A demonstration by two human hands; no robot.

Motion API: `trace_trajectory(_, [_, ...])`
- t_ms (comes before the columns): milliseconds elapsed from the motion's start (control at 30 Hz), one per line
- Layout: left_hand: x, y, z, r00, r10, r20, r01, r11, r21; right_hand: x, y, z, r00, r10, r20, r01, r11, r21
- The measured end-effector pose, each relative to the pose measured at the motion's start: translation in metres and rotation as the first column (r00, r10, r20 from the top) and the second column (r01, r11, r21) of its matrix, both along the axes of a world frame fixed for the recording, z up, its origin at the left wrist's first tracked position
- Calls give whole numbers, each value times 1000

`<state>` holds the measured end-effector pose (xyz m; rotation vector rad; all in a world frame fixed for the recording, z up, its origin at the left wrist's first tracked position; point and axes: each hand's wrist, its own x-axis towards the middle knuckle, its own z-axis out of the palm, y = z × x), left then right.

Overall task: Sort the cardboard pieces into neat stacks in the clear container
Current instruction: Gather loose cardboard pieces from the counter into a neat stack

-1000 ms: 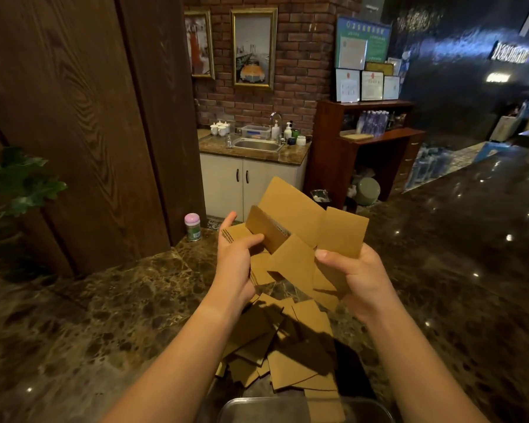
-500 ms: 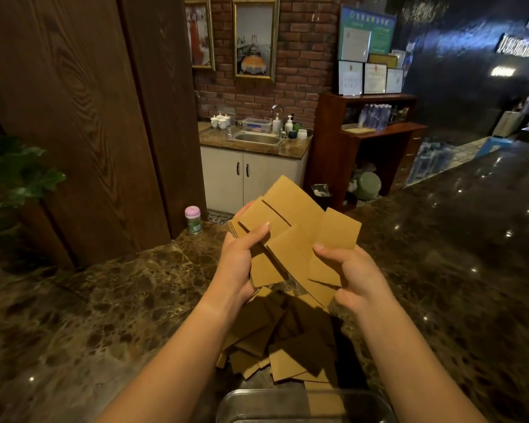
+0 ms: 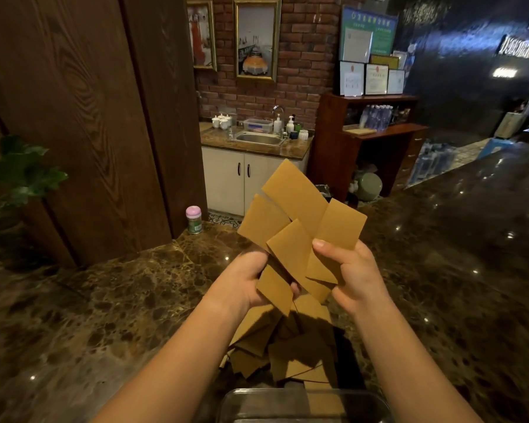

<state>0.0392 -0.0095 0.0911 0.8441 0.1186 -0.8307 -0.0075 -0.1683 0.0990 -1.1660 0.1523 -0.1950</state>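
The left hand (image 3: pixel 251 282) has been dropped lower on the fanned cardboard pieces (image 3: pixel 300 221), which are gripped by closed fingers of both hands, right hand (image 3: pixel 353 276) included, above the loose pile (image 3: pixel 287 346) beyond the near clear container (image 3: pixel 303 404).

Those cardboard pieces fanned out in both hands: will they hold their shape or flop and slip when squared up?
The held cardboard pieces stand flat and unbent above the left hand and right hand, so probably stiff and light. They splay at different angles, so the smooth faces likely slide easily; a loose grip may shed some.
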Motion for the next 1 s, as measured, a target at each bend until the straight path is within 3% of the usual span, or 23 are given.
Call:
trace_trajectory(133, [-7, 10, -5, 984, -173, -46, 164, 973, -163, -1, -7, 0, 998, 11, 65, -3, 993, -120])
trace_trajectory(267, [1, 12, -13, 1000, -13, 8, 14, 982, -189, -1, -15, 0, 998, -3, 66, 15, 985, -174])
trace_trajectory(367, [16, 16, -17, 960, 281, 16, -273, 944, -184, 0, -25, -1, 999, -39, 33, 42, 994, -102])
trace_trajectory(467, [26, 26, -15, 905, 405, 128, -388, 911, -139, 3, -36, -4, 997, -61, -49, 62, 998, 19])
trace_trajectory(633, [32, 40, -13, 863, 395, 316, -404, 914, -37, 8, -47, -11, 986, -31, -162, 73, 963, 260])
trace_trajectory(800, [28, 46, -5, 839, 275, 470, -356, 930, 92, 6, -45, -11, 994, -10, -113, 60, 890, 451])
trace_trajectory(900, [24, 37, -5, 860, 191, 473, -262, 961, 88, 6, -26, -11, 993, 39, -113, 10, 914, 405])
trace_trajectory(1000, [17, 12, -8, 855, 345, 386, -358, 933, -39, 7, 4, -13, 987, 9, -160, 48, 935, 350])
